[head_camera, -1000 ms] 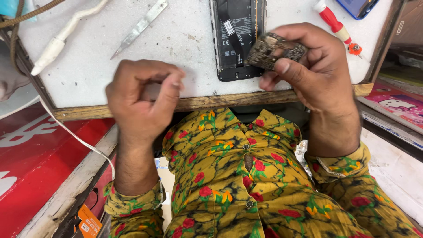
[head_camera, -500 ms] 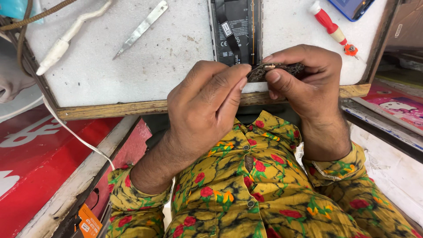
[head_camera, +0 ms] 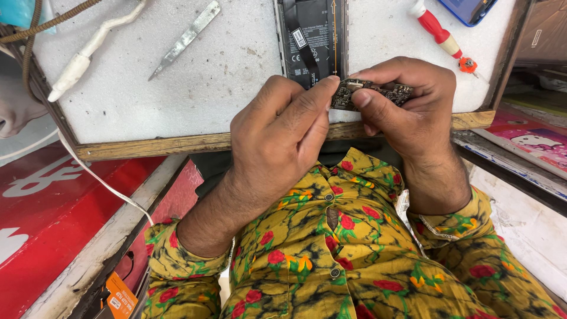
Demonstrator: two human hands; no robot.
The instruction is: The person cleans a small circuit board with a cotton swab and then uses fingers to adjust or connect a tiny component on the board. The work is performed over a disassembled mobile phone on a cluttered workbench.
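Note:
My right hand (head_camera: 407, 109) pinches a small dark circuit board (head_camera: 371, 93) between thumb and fingers, just above the near edge of the white work board (head_camera: 195, 100). My left hand (head_camera: 277, 136) has come in beside it, its forefinger and thumb touching the circuit board's left end. Behind both hands an opened phone (head_camera: 310, 35) lies face down, with its black battery and a flat cable showing.
On the work board lie metal tweezers (head_camera: 186, 38), a white-handled tool on a cord (head_camera: 88, 53) and a red-handled screwdriver (head_camera: 440, 35). A blue phone (head_camera: 466, 9) sits at the far right corner. Red surfaces lie at the left, and a pink printed sheet (head_camera: 525, 142) at the right.
My left hand moved from the board's near edge rightward up to the circuit board and now touches it. My right hand stayed, holding the circuit board.

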